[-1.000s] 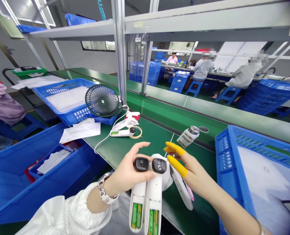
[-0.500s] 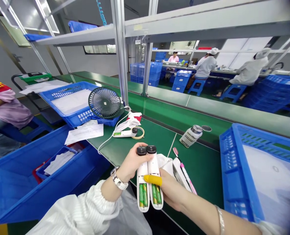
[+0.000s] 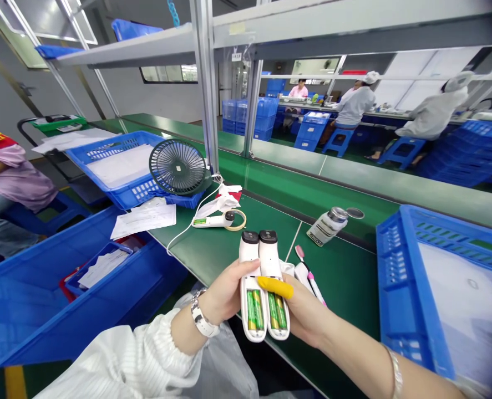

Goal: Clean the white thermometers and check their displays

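Two units (image 3: 259, 260): being held side by side over the bench (image 3: 345, 277) edge, battery bays (image 3: 264, 311) facing up, green cells showing.
Left hand (image 3: 224, 291): clasping both units from the left.
Right hand (image 3: 304, 316): pinning them with a capped thumb (image 3: 275, 286), also gripping loose parts (image 3: 303, 272).
Tip: likely best holding heads level, thumb clear of cells.

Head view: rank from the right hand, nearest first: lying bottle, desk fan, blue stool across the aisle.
1. Bottle: lying on the green bench, just ahead of the right hand, which grips the white devices.
2. Fan: farther back, on the left side of the bench.
3. Blue stool: far back across the aisle, under a seated person.
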Demonstrator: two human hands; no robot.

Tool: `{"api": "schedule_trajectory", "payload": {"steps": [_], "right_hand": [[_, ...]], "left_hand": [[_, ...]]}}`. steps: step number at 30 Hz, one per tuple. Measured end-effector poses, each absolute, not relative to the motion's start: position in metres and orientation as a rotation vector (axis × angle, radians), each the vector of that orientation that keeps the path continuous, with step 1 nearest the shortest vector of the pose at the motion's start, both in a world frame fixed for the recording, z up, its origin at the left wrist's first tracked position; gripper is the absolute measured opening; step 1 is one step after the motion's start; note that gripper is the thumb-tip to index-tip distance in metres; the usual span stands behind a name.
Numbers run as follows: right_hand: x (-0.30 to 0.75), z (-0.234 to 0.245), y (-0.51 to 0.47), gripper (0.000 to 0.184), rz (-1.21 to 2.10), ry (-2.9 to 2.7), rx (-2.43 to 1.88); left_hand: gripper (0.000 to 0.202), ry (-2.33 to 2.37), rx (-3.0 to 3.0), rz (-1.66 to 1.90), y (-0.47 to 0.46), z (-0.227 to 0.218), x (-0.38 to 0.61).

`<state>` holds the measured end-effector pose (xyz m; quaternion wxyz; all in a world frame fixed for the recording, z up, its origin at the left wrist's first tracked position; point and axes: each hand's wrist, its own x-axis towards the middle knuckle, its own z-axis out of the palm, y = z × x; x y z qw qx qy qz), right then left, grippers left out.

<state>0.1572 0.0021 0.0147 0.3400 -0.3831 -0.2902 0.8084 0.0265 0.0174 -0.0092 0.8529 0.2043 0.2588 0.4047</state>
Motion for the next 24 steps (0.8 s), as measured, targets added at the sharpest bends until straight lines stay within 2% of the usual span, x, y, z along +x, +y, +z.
{"api": "schedule_trajectory", "payload": {"steps": [13,24], "right_hand": [[0.1565,0.0125,0.0005,0.032,2.103,-0.763,-0.9],[0.1576,0.0154,-0.0031,0.042,2.063,-0.924,-0.825]], "left_hand": [[0.033,0.562,0.268,0.832,0.0167,-0.0036,0.0298],[0.025,0.576,0.47,0.902,0.0117,-0.002,0.0256]]}}
